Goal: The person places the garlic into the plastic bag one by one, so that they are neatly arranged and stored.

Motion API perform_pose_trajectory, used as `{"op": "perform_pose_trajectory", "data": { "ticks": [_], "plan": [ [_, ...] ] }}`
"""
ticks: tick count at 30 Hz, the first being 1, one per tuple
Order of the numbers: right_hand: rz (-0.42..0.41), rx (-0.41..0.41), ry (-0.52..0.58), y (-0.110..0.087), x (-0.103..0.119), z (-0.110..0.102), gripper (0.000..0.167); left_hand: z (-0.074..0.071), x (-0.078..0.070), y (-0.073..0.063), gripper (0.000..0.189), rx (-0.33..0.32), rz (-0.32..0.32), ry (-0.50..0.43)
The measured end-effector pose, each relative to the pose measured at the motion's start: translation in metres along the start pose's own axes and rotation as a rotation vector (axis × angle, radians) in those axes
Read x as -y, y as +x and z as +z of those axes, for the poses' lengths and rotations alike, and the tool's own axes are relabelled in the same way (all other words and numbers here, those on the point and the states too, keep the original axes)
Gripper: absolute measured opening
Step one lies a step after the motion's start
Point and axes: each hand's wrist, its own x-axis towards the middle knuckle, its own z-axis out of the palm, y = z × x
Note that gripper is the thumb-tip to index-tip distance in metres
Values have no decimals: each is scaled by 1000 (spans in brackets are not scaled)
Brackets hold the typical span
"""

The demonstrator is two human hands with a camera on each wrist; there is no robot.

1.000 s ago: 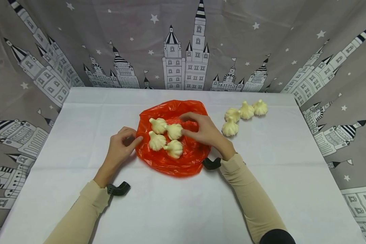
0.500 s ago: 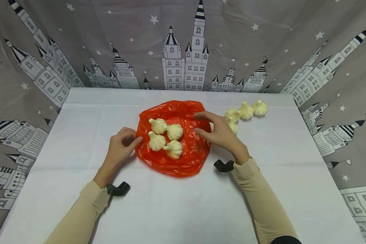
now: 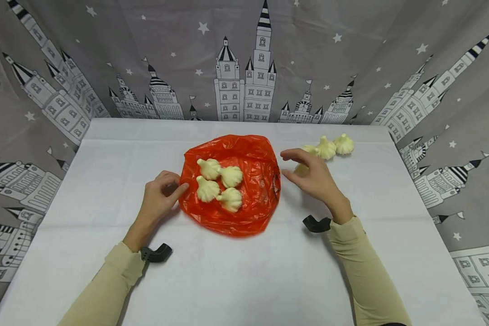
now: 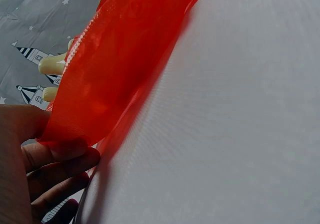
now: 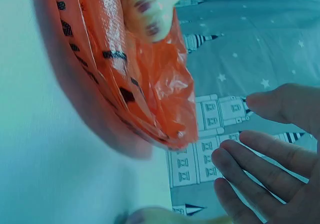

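A red plastic bag [image 3: 257,185] lies spread on the table with several pale garlic bulbs [image 3: 231,176] grouped on its left half. My left hand [image 3: 159,194] pinches the bag's left edge between thumb and fingers; the left wrist view shows the lifted red plastic [image 4: 120,68] in its grip. Just right of the bag, my right hand [image 3: 315,179] hovers with fingers apart and nothing in them. Beyond it sit several more garlic bulbs [image 3: 344,144], two of them partly covered by that hand. In the right wrist view the fingers [image 5: 265,169] are extended, away from the bag [image 5: 165,88].
A white cloth [image 3: 236,271] covers the table. Behind and at both sides hangs a grey curtain [image 3: 167,27] printed with castles and stars. A black wrist mount [image 3: 156,253] juts from the left cuff, another black mount [image 3: 317,224] from the right.
My right hand has drawn back from the garlic bulbs on the bag and moved right, past the bag's edge toward the loose bulbs. The left hand keeps its hold on the bag.
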Motion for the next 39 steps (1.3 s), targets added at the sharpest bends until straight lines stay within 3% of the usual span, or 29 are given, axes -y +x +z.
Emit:
{"op": "perform_pose_trajectory", "data": {
  "ticks": [10,16,21,27,35,39],
  "plan": [
    [5,-113,72,-11,-7,-22,36,0,0,-1,9,2,3,0],
    [-3,-124,93,-10,15,-29,33,0,1,-1,10,-6,10,2],
    [10,-192,69,-11,23,-36,29,0,1,0,11,-3,15,7],
    [29,-247,31,-12,18,-37,26,0,0,-1,10,-3,17,7],
    [61,-242,-18,-11,10,-26,24,0,-1,-1,9,1,18,2],
    [78,-245,-37,-11,-15,-20,22,0,0,-1,10,1,15,7]
  ]
}}
